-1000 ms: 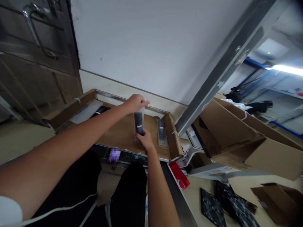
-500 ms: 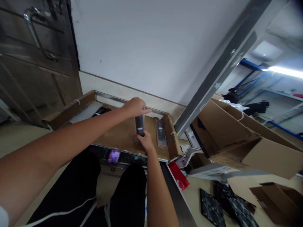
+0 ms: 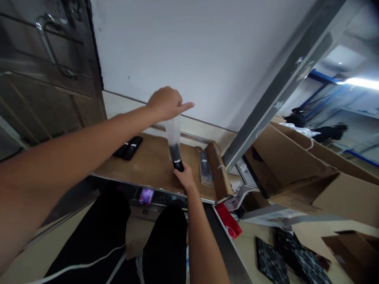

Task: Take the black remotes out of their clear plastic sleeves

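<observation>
A pale wall [image 3: 201, 51] filled the upper middle of the frame, with a bench [image 3: 151, 169] lined in brown cardboard below it and a metal door [image 3: 20, 43] in the upper left.

Near the centre of the frame, the left hand [image 3: 166, 103] was closed in a fist over the top end of a clear plastic bag [image 3: 173, 130], its thumb sticking out toward the right. Below it, the right hand [image 3: 185, 176] gripped the lower end of a black item [image 3: 178, 164] with a small white label, above the bench. The bag ran down from the left fist and covered the upper part of this item, which looked hazy through the plastic; its lower end looked darker and sharper.

To the right of the hands, a wrapped black item [image 3: 204, 163] lay on the bench beside the cardboard edge [image 3: 218, 169]. To the left, more black items [image 3: 132, 148] lay side by side, partly hidden by the left forearm.

Farther out, a red box [image 3: 227, 221] sat at the lower right of the bench, and a large open carton [image 3: 296, 157] filled the right side. Dark patterned bags [image 3: 271, 260] lay on the floor [image 3: 248, 244] at the lower right. People in dark clothes [image 3: 327, 134] were in the background at the right.
</observation>
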`<action>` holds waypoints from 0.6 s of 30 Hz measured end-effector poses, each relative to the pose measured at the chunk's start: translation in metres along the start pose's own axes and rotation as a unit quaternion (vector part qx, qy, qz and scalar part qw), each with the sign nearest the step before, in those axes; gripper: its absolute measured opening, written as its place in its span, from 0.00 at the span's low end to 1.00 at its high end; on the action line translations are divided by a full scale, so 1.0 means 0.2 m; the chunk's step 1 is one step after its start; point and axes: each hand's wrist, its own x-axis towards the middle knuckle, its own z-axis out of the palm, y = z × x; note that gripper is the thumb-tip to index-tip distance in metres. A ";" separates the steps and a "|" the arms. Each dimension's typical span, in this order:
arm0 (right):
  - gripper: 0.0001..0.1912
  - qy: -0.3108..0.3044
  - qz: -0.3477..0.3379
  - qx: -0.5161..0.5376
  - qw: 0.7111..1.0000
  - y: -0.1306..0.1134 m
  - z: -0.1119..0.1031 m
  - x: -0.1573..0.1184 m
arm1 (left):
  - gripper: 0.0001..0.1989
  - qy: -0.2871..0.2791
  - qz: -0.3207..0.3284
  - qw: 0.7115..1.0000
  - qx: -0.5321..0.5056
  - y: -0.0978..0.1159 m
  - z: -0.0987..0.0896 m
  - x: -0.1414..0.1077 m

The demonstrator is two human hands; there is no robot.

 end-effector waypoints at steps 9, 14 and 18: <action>0.11 0.062 0.008 -0.033 0.998 -0.01 -0.02 0.00 | 0.46 -0.134 -0.048 0.978 0.153 -0.63 -0.28 0.07; 0.11 0.061 0.010 -0.028 0.998 0.00 -0.01 0.01 | 0.33 -0.250 -0.055 0.954 0.154 -0.93 -0.02 -0.08; 0.12 0.069 0.013 -0.025 0.997 0.00 -0.01 0.01 | 0.25 -0.174 -0.037 0.968 0.175 -0.99 0.14 -0.22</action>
